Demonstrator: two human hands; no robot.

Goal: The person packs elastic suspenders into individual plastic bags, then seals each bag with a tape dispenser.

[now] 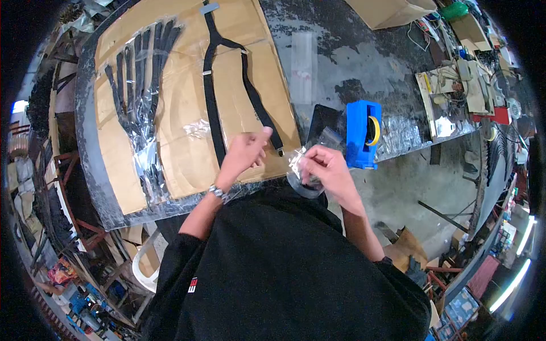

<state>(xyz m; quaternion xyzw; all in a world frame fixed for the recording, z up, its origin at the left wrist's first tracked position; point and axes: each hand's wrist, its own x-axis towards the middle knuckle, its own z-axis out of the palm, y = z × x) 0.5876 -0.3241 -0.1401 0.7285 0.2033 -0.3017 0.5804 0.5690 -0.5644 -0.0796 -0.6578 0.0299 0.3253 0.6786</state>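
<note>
A pair of black suspenders (210, 102) lies spread in a Y on a sheet of cardboard (182, 113), with metal clips at the strap ends. Over the lower part of its straps is my left hand (244, 154), slightly blurred; its thumb side points up and the other fingers are loosely bent, with nothing visible in them. My right hand (329, 170) is at the table's front edge, thumb and fingers pinched on a shiny piece of clear plastic (296, 162). Below that hand a round, see-through object (307, 186) is partly hidden.
Several black straps in clear plastic (142, 108) lie on the cardboard's left. A blue tape dispenser (358, 136) with a yellow core stands right of my right hand. Behind are a dark flat item (325, 122), clear plastic sleeves (304, 68) and a cardboard box (392, 11).
</note>
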